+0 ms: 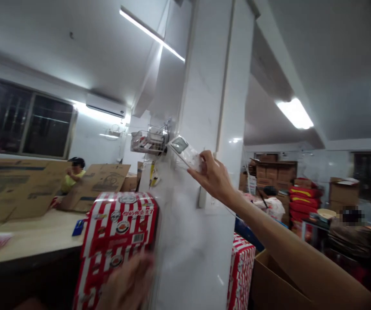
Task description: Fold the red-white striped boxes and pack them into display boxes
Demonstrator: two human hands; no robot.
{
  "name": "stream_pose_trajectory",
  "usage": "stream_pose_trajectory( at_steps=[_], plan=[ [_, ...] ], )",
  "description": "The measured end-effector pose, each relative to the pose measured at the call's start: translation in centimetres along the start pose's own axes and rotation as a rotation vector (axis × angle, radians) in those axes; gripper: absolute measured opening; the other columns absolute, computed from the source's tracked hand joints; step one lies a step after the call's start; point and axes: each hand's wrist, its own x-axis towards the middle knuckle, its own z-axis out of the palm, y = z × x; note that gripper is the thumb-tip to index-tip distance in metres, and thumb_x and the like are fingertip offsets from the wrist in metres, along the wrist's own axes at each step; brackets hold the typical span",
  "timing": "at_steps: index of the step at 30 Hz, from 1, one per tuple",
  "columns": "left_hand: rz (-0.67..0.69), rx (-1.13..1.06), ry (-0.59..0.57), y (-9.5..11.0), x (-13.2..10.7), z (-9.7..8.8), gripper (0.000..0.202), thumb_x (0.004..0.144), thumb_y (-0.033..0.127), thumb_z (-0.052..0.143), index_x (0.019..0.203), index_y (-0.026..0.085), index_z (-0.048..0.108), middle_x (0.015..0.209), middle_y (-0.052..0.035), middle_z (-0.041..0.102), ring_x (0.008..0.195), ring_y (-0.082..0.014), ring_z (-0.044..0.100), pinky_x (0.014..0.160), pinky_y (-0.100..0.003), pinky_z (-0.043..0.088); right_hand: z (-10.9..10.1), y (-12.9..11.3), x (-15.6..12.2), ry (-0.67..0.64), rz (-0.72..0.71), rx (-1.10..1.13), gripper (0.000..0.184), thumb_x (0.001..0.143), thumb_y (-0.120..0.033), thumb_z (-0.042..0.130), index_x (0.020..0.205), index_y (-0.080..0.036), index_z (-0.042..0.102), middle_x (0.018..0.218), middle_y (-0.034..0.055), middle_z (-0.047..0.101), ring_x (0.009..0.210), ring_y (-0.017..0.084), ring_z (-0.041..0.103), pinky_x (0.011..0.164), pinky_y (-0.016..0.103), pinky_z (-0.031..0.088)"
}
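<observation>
My right hand (pixel 213 174) reaches up against the white tiled pillar (pixel 188 241). Thumb and fingers pinch the near end of a clear plastic pouch (pixel 190 156). A flat piece with a grey, screen-like rectangle (pixel 179 145) shows at the pouch's far end; its kind is unclear. Just left of it, a wire basket (pixel 148 143) with small items hangs on the pillar. Low in the view is my left hand (pixel 129 280), smeared by motion, in front of a red-and-white striped package (pixel 121 228). Whether it holds anything does not show.
A table (pixel 43 228) on the left bears cardboard pieces (pixel 17 189) and a small blue object (pixel 78 227). Behind the cardboard is a person (pixel 72 176). Another person (pixel 350 232) is at the right, near stacked red packages (pixel 304 200). An open carton (pixel 279 280) stands below my right arm.
</observation>
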Motion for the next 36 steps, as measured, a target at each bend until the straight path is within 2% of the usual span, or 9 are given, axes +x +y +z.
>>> stream_pose_trajectory(
  at_steps=[3, 6, 9, 13, 18, 21, 26, 32, 36],
  plan=[
    [0.133, -0.323, 0.080, 4.3, 3.9, 0.7, 0.033, 0.079, 0.044, 0.068, 0.103, 0.021, 0.064, 0.099, -0.0059, 0.068, 0.089, -0.0207, 0.064, 0.070, -0.029, 0.054, -0.5, -3.2, -1.9, -0.138, 0.010, 0.003, 0.032, 0.084, -0.045, 0.054, 0.097, -0.021, 0.039, 0.083, 0.0048, 0.059, 0.065, 0.018, 0.052, 0.055, 0.028, 0.032],
    [0.205, -0.565, 0.014, 8.5, 7.7, 1.6, 0.032, 0.074, 0.038, 0.071, 0.098, 0.017, 0.065, 0.101, -0.0089, 0.067, 0.083, -0.0190, 0.064, 0.064, -0.027, 0.053, -0.8, -5.8, -1.9, -0.223, 0.026, -0.004, 0.028, 0.084, -0.040, 0.051, 0.097, -0.020, 0.037, 0.083, 0.0067, 0.059, 0.066, 0.020, 0.055, 0.054, 0.028, 0.032],
    [0.282, -0.676, -0.014, 10.8, 9.0, 2.1, 0.020, 0.073, 0.030, 0.070, 0.087, 0.015, 0.066, 0.093, -0.0077, 0.069, 0.079, -0.0170, 0.064, 0.061, -0.024, 0.050, -0.8, -7.7, -1.2, -0.270, 0.038, 0.021, 0.025, 0.083, -0.035, 0.048, 0.098, -0.020, 0.035, 0.084, 0.0080, 0.059, 0.066, 0.020, 0.056, 0.054, 0.029, 0.034],
    [0.263, -0.712, 0.030, 11.1, 8.8, 1.7, 0.015, 0.067, 0.016, 0.069, 0.082, 0.014, 0.067, 0.079, -0.0041, 0.069, 0.069, -0.0132, 0.061, 0.059, -0.021, 0.046, -0.4, -9.0, -0.8, -0.274, 0.029, 0.027, 0.026, 0.082, -0.033, 0.051, 0.096, -0.021, 0.034, 0.088, 0.0090, 0.059, 0.069, 0.022, 0.057, 0.055, 0.029, 0.035],
    [0.196, -0.763, 0.198, 11.1, 9.9, 0.9, 0.007, 0.068, 0.016, 0.070, 0.070, 0.011, 0.065, 0.059, 0.0010, 0.061, 0.050, -0.0063, 0.051, 0.047, -0.017, 0.038, 0.6, -9.8, -0.3, -0.257, -0.011, 0.013, 0.030, 0.081, -0.040, 0.056, 0.092, -0.020, 0.036, 0.092, 0.0094, 0.057, 0.071, 0.022, 0.058, 0.053, 0.028, 0.034],
    [0.173, -0.833, 0.302, 12.0, 11.1, 0.3, 0.009, 0.065, 0.011, 0.070, 0.064, 0.012, 0.061, 0.052, 0.0036, 0.057, 0.044, -0.0052, 0.048, 0.043, -0.017, 0.034, 0.8, -10.8, 1.0, -0.242, -0.034, -0.003, 0.029, 0.081, -0.040, 0.056, 0.093, -0.020, 0.039, 0.097, 0.0107, 0.056, 0.070, 0.022, 0.058, 0.053, 0.028, 0.036],
    [0.115, -0.970, 0.378, 14.3, 13.1, -0.8, 0.022, 0.065, 0.002, 0.066, 0.057, 0.015, 0.051, 0.045, 0.0063, 0.051, 0.039, -0.0042, 0.047, 0.039, -0.016, 0.032, -0.2, -12.7, 4.3, -0.290, -0.036, -0.057, 0.025, 0.078, -0.030, 0.056, 0.096, -0.017, 0.045, 0.098, 0.0140, 0.057, 0.068, 0.024, 0.058, 0.053, 0.033, 0.041],
    [0.037, -0.995, 0.307, 16.1, 13.8, -1.4, 0.020, 0.070, -0.002, 0.059, 0.063, 0.015, 0.052, 0.048, 0.0047, 0.055, 0.042, -0.0046, 0.052, 0.041, -0.014, 0.039, -1.4, -13.8, 6.3, -0.346, -0.059, -0.095, 0.029, 0.077, -0.032, 0.057, 0.099, -0.015, 0.051, 0.098, 0.0168, 0.058, 0.076, 0.028, 0.060, 0.055, 0.036, 0.045],
    [0.063, -0.969, 0.232, 16.2, 13.1, -1.2, 0.017, 0.072, 0.006, 0.068, 0.067, 0.014, 0.054, 0.053, 0.0037, 0.059, 0.045, -0.0055, 0.055, 0.046, -0.016, 0.043, -1.6, -12.9, 5.9, -0.277, -0.056, -0.058, 0.027, 0.074, -0.029, 0.060, 0.096, -0.016, 0.051, 0.092, 0.0136, 0.059, 0.071, 0.024, 0.058, 0.056, 0.034, 0.044]
  ],
)
